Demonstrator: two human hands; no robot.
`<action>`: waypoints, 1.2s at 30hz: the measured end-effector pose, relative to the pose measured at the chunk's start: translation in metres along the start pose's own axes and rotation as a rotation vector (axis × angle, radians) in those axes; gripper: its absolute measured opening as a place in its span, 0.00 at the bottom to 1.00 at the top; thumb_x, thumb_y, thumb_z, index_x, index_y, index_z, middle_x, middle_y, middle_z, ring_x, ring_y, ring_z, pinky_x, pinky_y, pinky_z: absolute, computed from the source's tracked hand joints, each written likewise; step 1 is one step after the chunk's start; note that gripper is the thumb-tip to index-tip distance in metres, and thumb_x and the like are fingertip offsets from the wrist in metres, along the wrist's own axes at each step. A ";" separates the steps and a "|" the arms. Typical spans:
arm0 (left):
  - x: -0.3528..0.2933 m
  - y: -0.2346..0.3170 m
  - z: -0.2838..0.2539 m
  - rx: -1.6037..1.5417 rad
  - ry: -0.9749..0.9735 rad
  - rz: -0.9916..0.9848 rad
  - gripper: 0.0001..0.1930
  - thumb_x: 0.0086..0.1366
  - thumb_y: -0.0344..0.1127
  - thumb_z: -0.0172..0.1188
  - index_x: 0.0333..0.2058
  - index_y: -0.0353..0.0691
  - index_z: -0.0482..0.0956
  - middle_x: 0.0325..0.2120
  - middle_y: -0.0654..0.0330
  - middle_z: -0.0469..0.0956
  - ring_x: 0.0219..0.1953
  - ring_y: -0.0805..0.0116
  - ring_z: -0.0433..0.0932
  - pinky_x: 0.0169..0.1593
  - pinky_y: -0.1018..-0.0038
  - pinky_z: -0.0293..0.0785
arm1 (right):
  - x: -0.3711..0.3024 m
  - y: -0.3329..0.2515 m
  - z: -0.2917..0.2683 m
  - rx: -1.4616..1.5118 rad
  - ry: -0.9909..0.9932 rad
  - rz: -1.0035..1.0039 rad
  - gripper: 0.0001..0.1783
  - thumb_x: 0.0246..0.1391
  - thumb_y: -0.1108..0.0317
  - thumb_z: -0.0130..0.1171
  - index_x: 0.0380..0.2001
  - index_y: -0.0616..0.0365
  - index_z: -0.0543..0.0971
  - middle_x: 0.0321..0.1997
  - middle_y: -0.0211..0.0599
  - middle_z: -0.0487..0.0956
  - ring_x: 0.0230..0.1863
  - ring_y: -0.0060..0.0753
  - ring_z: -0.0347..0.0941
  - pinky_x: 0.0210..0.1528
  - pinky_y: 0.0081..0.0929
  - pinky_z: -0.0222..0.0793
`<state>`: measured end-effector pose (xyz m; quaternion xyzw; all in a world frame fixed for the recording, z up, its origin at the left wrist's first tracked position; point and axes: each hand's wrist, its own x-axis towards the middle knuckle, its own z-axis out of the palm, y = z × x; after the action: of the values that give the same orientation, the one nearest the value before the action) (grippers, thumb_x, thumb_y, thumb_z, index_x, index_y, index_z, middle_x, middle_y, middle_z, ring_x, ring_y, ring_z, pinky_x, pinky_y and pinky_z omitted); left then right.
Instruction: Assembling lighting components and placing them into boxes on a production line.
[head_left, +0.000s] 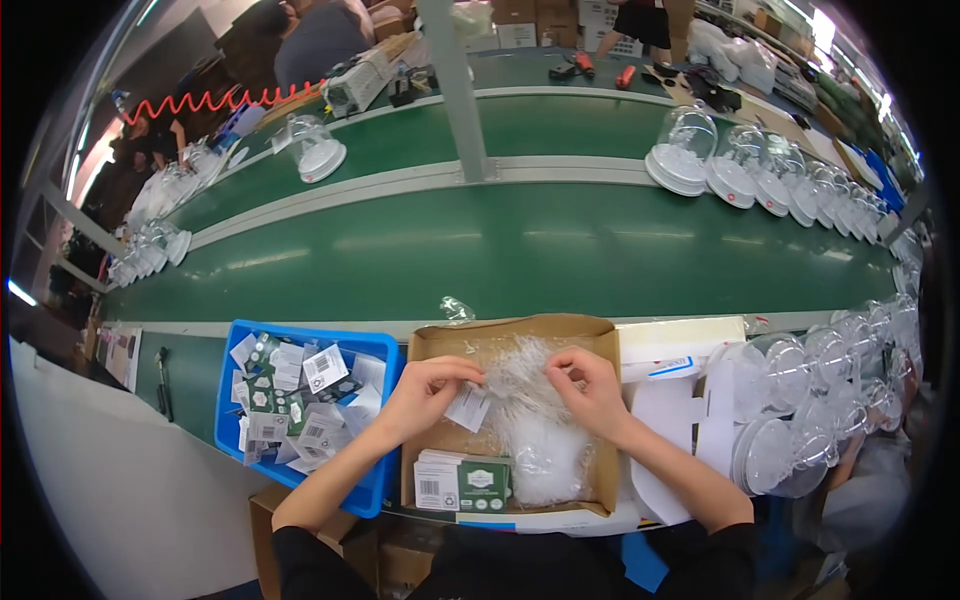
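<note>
Probably mid fine-handling step at near edge of green work surface (195,385), calling next for a light, steady pinch without snagging. Side by side there: cardboard tray (448,343), with white fluffy heap (550,462) by near right corner, clear strands (522,382) toward far edge and green-and-white cards (462,485) stacked at near left corner; blue bin (378,485) off tray's left edge, filled with a jumble of loose cards (325,368). Pinching small white tag (468,408) over tray's left half with left hand (425,393), fingertip to thumb with right hand (592,395) at strands, can't tell if gripping any.
</note>
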<state>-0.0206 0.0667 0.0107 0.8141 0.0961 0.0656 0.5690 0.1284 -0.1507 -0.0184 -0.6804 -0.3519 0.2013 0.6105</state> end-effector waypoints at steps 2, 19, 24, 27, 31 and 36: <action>0.012 0.015 0.005 0.129 -0.030 0.104 0.15 0.56 0.17 0.49 0.34 0.36 0.84 0.41 0.53 0.82 0.38 0.64 0.81 0.40 0.75 0.74 | 0.004 0.004 -0.002 -0.006 -0.020 -0.177 0.04 0.55 0.73 0.60 0.32 0.63 0.77 0.44 0.40 0.78 0.39 0.27 0.74 0.36 0.20 0.70; 0.037 -0.001 0.068 -0.357 -0.025 -0.060 0.21 0.60 0.24 0.62 0.52 0.34 0.71 0.34 0.64 0.77 0.33 0.78 0.75 0.33 0.80 0.73 | -0.016 0.013 0.005 0.038 0.083 -0.036 0.07 0.56 0.69 0.61 0.35 0.61 0.79 0.36 0.31 0.78 0.34 0.20 0.74 0.36 0.19 0.71; 0.050 0.006 0.058 -0.102 0.090 0.074 0.11 0.63 0.29 0.60 0.44 0.33 0.81 0.34 0.61 0.82 0.34 0.78 0.76 0.36 0.80 0.74 | -0.006 0.013 -0.008 -0.010 0.242 -0.120 0.05 0.57 0.71 0.59 0.33 0.61 0.77 0.35 0.31 0.77 0.36 0.20 0.71 0.36 0.19 0.68; 0.061 0.008 0.059 -0.338 0.060 -0.034 0.10 0.62 0.28 0.61 0.41 0.30 0.82 0.33 0.61 0.83 0.32 0.79 0.76 0.36 0.81 0.73 | -0.004 0.008 -0.012 0.105 0.124 0.111 0.05 0.60 0.71 0.57 0.33 0.62 0.78 0.23 0.22 0.75 0.24 0.10 0.68 0.26 0.12 0.63; 0.054 0.005 0.053 -0.245 0.071 -0.029 0.10 0.62 0.28 0.61 0.42 0.32 0.82 0.33 0.62 0.83 0.34 0.81 0.77 0.37 0.82 0.74 | 0.008 0.010 -0.003 0.103 0.040 0.127 0.06 0.58 0.71 0.59 0.31 0.63 0.80 0.21 0.25 0.77 0.22 0.11 0.69 0.24 0.13 0.64; 0.027 0.014 0.057 -0.256 0.039 -0.032 0.11 0.63 0.31 0.61 0.44 0.35 0.82 0.33 0.62 0.84 0.34 0.80 0.78 0.40 0.80 0.76 | -0.007 0.015 0.004 -0.064 0.072 0.085 0.09 0.54 0.66 0.61 0.28 0.62 0.82 0.22 0.31 0.80 0.22 0.17 0.72 0.26 0.20 0.68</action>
<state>0.0195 0.0159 0.0038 0.7316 0.1112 0.0842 0.6673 0.1244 -0.1532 -0.0346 -0.7206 -0.3070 0.1911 0.5915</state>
